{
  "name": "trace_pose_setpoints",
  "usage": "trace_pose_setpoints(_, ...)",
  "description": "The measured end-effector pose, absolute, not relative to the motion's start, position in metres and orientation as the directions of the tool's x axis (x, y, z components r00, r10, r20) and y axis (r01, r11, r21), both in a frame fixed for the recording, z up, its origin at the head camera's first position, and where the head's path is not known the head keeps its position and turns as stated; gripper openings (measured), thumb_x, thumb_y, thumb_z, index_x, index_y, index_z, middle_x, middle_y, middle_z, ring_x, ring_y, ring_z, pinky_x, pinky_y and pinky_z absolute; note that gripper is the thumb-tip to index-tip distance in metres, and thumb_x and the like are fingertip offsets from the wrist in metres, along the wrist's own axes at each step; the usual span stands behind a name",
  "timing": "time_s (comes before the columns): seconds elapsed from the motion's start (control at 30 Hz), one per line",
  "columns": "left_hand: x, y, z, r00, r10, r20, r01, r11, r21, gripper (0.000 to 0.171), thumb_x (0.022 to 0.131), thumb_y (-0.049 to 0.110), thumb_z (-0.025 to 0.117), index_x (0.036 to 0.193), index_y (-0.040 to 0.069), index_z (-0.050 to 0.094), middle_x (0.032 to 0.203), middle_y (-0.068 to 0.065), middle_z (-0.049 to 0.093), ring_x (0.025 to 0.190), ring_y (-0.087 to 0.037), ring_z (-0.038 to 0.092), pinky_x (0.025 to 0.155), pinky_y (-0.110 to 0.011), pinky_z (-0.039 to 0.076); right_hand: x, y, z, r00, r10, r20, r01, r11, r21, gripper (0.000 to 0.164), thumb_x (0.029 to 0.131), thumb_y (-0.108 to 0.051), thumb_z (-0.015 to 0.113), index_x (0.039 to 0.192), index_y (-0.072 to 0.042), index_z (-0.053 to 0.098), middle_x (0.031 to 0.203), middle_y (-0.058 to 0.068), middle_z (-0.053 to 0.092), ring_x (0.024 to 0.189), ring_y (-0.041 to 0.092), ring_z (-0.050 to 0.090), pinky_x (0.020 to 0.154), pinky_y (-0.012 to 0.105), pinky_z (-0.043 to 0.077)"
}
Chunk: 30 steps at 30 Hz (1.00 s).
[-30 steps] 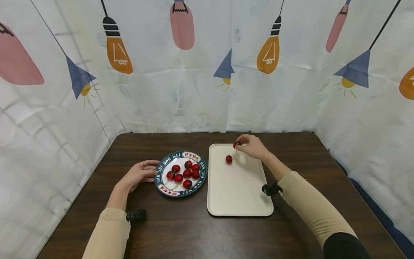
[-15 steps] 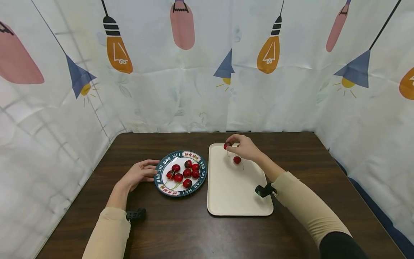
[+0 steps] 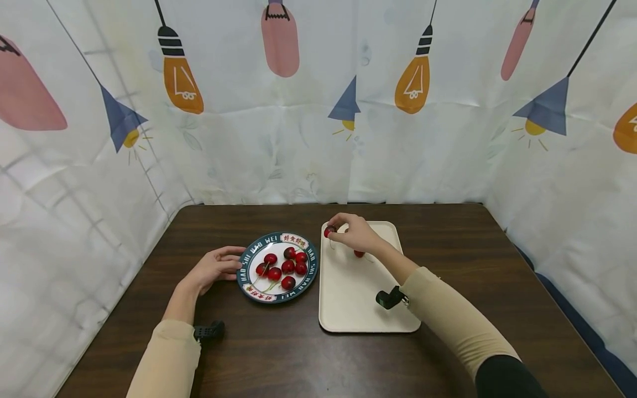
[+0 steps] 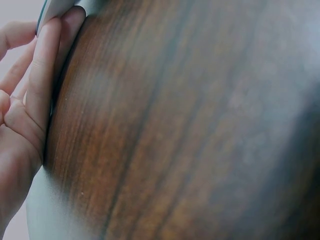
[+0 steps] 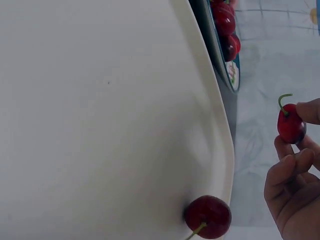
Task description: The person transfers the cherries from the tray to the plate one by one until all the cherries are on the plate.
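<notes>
My left hand (image 3: 213, 269) rests its nearly straight fingers against the left rim of a round plate (image 3: 311, 281) with a dark teal lettered border. Several red cherries (image 3: 287, 267) with stems lie on the plate. Over the far left corner of a cream tray (image 3: 355, 304), my right hand (image 3: 357, 235) pinches a cherry (image 5: 291, 125) between thumb and fingers, its green stem pointing up in the right wrist view. Another cherry (image 5: 209, 217) lies on the tray, partly hidden under the right hand in the head view. In the left wrist view, the fingers (image 4: 44, 70) touch the plate's edge.
The plate and tray stand side by side on a dark brown wooden table (image 3: 278, 354), with a narrow gap between them. A printed white curtain (image 3: 239, 149) encloses the table's far side and flanks. Each wrist carries a small black camera (image 3: 390, 298).
My right hand has moved left across the tray toward the plate, carrying the pinched cherry. The cherry on the tray has shifted right and slightly nearer. My left hand has stayed at the plate.
</notes>
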<state>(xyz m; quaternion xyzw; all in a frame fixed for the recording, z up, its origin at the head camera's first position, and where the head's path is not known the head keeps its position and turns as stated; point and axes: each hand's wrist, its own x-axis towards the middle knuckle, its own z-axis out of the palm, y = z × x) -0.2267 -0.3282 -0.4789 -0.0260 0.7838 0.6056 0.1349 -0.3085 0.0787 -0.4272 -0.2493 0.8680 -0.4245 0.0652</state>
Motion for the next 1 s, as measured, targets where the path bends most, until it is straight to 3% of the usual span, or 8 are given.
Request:
trace_pose_setpoints(0.17,-0.228,-0.329,-0.479,-0.963,0.127,-0.236,-0.198,0.261,0.945,0.059,0.1,0.014,0.068,0.152,0.0,0.043,0.125,-0.014,0.067,0.099,-0.018,0.068,0.085,-0.034,0.06,-0.306,0.065,-0.428,-0.846,-0.519,0.119,-0.413,0.498,-0.762,0.026,0.094,-0.02,0.074,0.118,-0.01,0.07,0.107,0.002,0.067,0.105,0.025,0.06,0.084,0.035,0.052)
trace_pose_setpoints(0.47,-0.226,-0.328,-0.478,-0.964,0.123,-0.236,-0.198,0.263,0.944,0.059,0.1,0.014,0.068,0.152,0.0,0.043,0.126,-0.016,0.066,0.099,-0.019,0.068,0.085,-0.034,0.06,-0.299,0.043,-0.432,-0.812,-0.573,0.115,-0.446,0.481,-0.755,0.026,0.095,-0.021,0.074,0.118,-0.01,0.069,0.109,0.001,0.066,0.109,0.025,0.06,0.09,0.036,0.052)
trace_pose_setpoints(0.7,-0.227,-0.329,-0.48,-0.964,0.124,-0.234,-0.195,0.262,0.945,0.06,0.1,0.014,0.068,0.153,0.0,0.043,0.126,-0.015,0.066,0.098,-0.018,0.068,0.084,-0.033,0.06,-0.292,0.028,-0.436,-0.785,-0.608,0.113,-0.472,0.471,-0.745,0.027,0.094,-0.02,0.074,0.119,-0.01,0.069,0.105,0.001,0.067,0.1,0.023,0.059,0.078,0.031,0.053)
trace_pose_setpoints(0.87,-0.228,-0.33,-0.482,-0.964,0.125,-0.234,-0.197,0.257,0.946,0.06,0.1,0.014,0.068,0.153,0.0,0.043,0.125,-0.014,0.067,0.098,-0.018,0.068,0.084,-0.033,0.06,-0.287,0.018,-0.438,-0.782,-0.617,0.084,-0.456,0.475,-0.753,0.028,0.094,-0.022,0.074,0.12,-0.014,0.069,0.112,-0.001,0.068,0.105,0.018,0.061,0.087,0.029,0.054)
trace_pose_setpoints(1.0,-0.228,-0.329,-0.482,-0.964,0.123,-0.236,-0.199,0.255,0.946,0.06,0.1,0.014,0.068,0.153,0.0,0.043,0.125,-0.015,0.067,0.098,-0.018,0.068,0.083,-0.033,0.06,-0.286,0.011,-0.44,-0.771,-0.631,0.089,-0.467,0.464,-0.753,0.028,0.093,-0.021,0.075,0.119,-0.013,0.069,0.11,0.0,0.068,0.102,0.019,0.061,0.085,0.029,0.054)
